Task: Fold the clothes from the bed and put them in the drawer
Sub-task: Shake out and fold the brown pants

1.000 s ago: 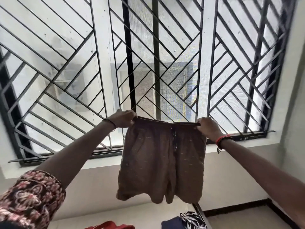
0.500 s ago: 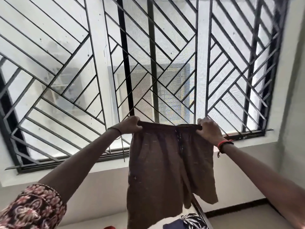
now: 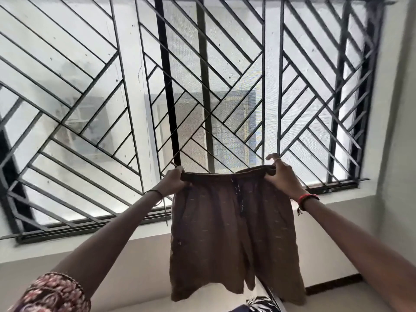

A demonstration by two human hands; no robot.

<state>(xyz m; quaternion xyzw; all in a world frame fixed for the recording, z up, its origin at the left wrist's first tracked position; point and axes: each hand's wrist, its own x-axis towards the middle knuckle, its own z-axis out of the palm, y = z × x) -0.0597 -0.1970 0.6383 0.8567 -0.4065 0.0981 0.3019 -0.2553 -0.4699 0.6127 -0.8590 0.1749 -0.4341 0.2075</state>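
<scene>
Two outstretched arms hold one garment up in front of a barred window. At the lower left a floral-patterned sleeve covers the left upper arm, and a thin black band circles that wrist. The left hand clenches the left end of the waistband, fingers curled over the fabric.

Between the hands hang the brown shorts, in the air and clear of any surface, spread flat towards the camera. The waistband is on top and runs side to side, slightly higher at its right end. The long axis is vertical, with both leg openings pointing down. A dark drawstring dangles from the middle of the waistband down the front. Small pale flecks dot the cloth.

Behind the shorts the window grille shows black diagonal bars. The right hand grasps the right end of the waistband, with one finger lifted above it. A red bracelet sits on that wrist.

Below the sill is a pale wall. A dark cloth with a white leaf pattern peeks in at the bottom edge, under the right leg.
</scene>
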